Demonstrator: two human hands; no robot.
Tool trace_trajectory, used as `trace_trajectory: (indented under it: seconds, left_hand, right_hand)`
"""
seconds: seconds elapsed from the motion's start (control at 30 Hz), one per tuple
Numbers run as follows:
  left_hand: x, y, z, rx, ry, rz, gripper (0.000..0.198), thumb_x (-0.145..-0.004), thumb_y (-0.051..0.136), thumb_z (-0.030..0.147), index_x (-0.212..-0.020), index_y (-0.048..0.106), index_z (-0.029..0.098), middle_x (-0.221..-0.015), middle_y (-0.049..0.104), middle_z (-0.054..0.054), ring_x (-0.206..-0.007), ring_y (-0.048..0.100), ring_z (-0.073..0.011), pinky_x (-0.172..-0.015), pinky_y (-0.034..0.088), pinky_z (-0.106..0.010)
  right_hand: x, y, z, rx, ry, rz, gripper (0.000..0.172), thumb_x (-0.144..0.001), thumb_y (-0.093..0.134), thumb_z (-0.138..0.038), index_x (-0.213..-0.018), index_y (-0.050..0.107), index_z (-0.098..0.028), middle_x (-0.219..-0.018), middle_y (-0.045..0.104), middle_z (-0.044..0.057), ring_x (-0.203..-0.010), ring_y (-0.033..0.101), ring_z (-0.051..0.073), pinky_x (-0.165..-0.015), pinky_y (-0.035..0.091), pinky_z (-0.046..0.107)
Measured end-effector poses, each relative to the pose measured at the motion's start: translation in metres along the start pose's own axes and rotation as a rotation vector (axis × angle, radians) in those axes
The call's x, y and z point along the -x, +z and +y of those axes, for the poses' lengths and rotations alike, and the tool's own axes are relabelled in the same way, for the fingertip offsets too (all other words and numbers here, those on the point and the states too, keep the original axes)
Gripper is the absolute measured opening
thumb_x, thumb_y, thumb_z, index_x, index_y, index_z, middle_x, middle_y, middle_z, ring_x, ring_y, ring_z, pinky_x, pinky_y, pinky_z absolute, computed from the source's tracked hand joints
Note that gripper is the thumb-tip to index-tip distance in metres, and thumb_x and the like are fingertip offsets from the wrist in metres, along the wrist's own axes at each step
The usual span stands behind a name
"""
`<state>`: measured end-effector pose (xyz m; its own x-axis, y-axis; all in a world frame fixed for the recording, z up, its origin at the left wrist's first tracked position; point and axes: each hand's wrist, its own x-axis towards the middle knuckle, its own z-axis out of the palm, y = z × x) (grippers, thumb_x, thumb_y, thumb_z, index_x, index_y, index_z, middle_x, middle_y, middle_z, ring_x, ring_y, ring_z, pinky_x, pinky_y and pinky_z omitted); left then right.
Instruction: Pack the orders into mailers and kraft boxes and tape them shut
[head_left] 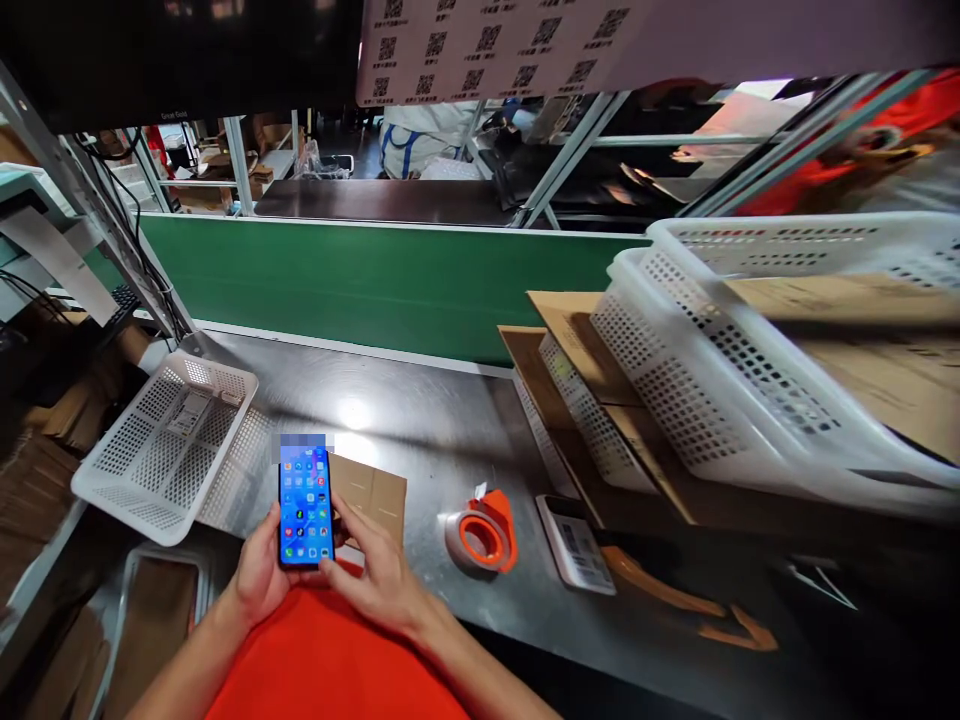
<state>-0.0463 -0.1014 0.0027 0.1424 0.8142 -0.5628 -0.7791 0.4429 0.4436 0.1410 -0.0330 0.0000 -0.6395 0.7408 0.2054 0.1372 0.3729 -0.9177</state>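
Observation:
A smartphone [306,505] with a lit screen of app icons is upright in front of me, low and left of centre. My left hand [259,575] wraps its left edge and bottom from below. My right hand [379,575] cups it from the right with fingers curled, thumb near the screen's lower corner. Just behind the phone a small flat cardboard box [373,492] lies on the steel table [420,420]. My orange shirt fills the bottom edge.
An orange tape dispenser [484,535] and a labelled white device [576,545] lie to the right. Stacked white perforated baskets [720,360] with cardboard sheets stand at right; another white basket [161,440] sits at left. A green conveyor belt [360,280] runs behind.

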Motion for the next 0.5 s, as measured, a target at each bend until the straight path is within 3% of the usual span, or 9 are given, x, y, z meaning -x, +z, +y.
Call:
trace_trajectory:
  seconds: [0.13,0.23,0.37,0.5]
  left_hand:
    - [0.002,0.013,0.003,0.019,-0.021,0.099,0.065,-0.11,0.043,0.057,-0.148,0.064,0.01,-0.13,0.078,-0.023,-0.129,0.072,-0.0378,-0.101,0.063,-0.054]
    - [0.003,0.016,0.005,0.011,-0.008,0.137,0.066,-0.111,0.039,0.057,-0.144,0.066,0.006,-0.128,0.078,-0.025,-0.123,0.075,-0.0377,-0.091,0.067,-0.049]
    - [0.003,0.009,0.007,-0.115,0.113,0.239,0.055,-0.099,0.07,0.04,-0.142,0.063,0.008,-0.128,0.079,-0.023,-0.114,0.078,-0.0374,-0.076,0.069,-0.04]
    - [0.007,-0.006,0.001,-0.276,0.222,0.403,0.073,-0.08,0.086,0.025,-0.146,0.058,0.013,-0.124,0.08,-0.019,-0.105,0.081,-0.0372,-0.067,0.068,-0.035]
  right_hand:
    - [0.006,0.005,0.003,-0.07,0.04,0.0,0.09,-0.088,0.066,-0.021,-0.171,0.034,-0.028,-0.144,0.065,0.014,-0.105,0.069,0.024,-0.093,0.063,0.042]
    - [0.01,0.006,0.012,-0.077,0.097,-0.049,0.085,-0.09,0.066,-0.023,-0.169,0.037,-0.028,-0.147,0.064,0.014,-0.111,0.069,0.025,-0.098,0.062,0.046]
    - [0.011,0.002,0.029,-0.032,0.23,-0.141,0.073,-0.09,0.071,-0.031,-0.161,0.051,-0.024,-0.143,0.068,0.014,-0.112,0.07,0.027,-0.104,0.058,0.051]
    - [0.012,0.001,0.036,-0.038,0.437,-0.093,0.049,-0.091,0.071,-0.035,-0.137,0.071,-0.018,-0.122,0.079,0.012,-0.102,0.074,0.025,-0.094,0.061,0.042]
